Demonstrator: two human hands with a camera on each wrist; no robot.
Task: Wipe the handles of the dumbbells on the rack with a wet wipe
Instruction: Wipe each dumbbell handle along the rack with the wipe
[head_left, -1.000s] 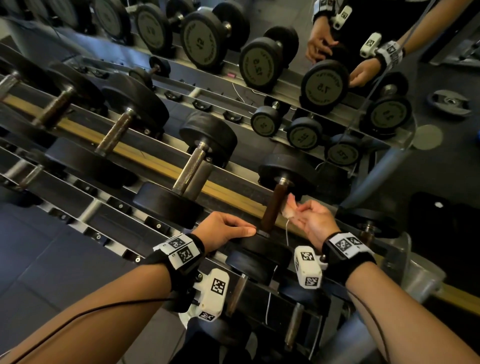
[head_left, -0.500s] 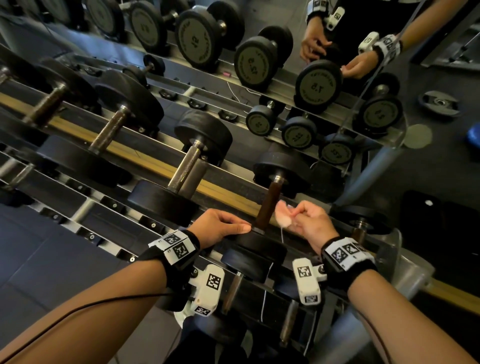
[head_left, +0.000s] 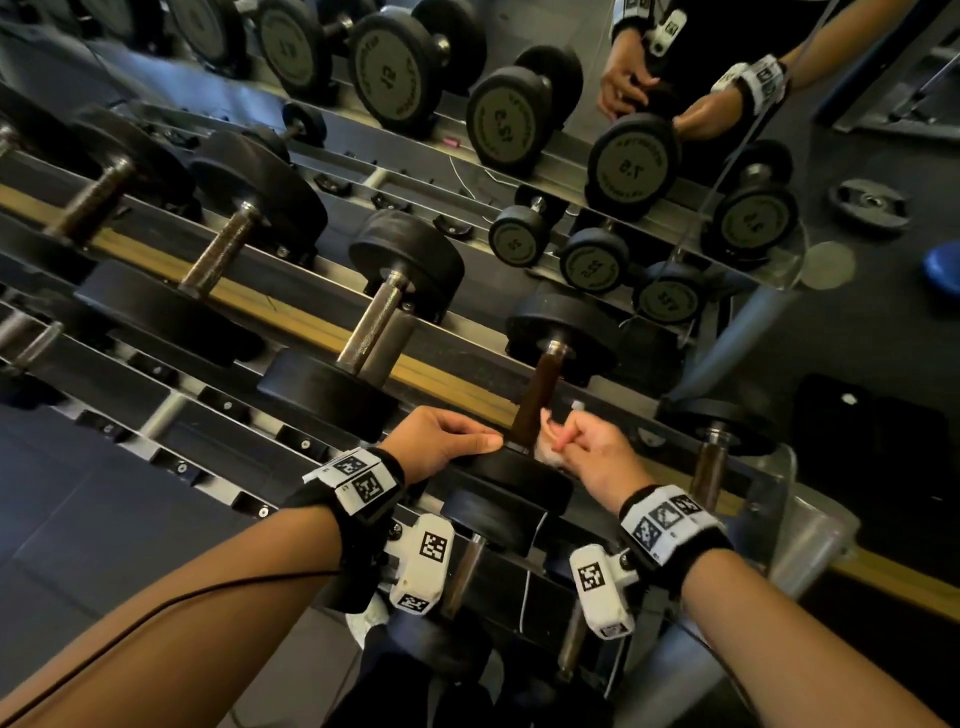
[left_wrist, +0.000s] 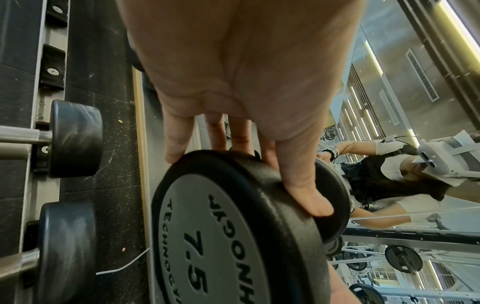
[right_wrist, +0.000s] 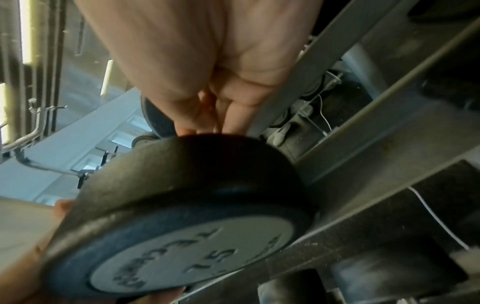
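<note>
Gym flooring and a mirrored wall frame your tiered dumbbell rack (head_left: 291, 312), with heavier pairs running off to the left. Over the last second your right hand (head_left: 587, 447) has dropped from beside the upper part of the brown handle (head_left: 537, 395) to its lower end, right where it meets the near head (head_left: 514, 475), and the wet wipe (head_left: 545, 451) it pinches now sits against that base; the view has also closed in a little on the rack. Your left hand (head_left: 441, 441) has stayed put, its grip curled over the rim of that same head, thumb on the outer edge and fingertips over the top, bracing the dumbbell. I read this as a downward stroke reaching its end, so this handle looks close to done, while the handles to the left and the short one to the right (head_left: 709, 470) show no sign either way of having been wiped. The right grip is closed on the wipe, though its wrist view hides the wipe behind the head. For writing: the left wrist view shows the head's grey face (left_wrist: 207, 253) marked "7.5" with partial "TECHNOGYM" lettering around it. In the mirror, reversed numbers appear on reflected heads, including 7.5 and 12.5; smaller ones are too blurred to trust.
</note>
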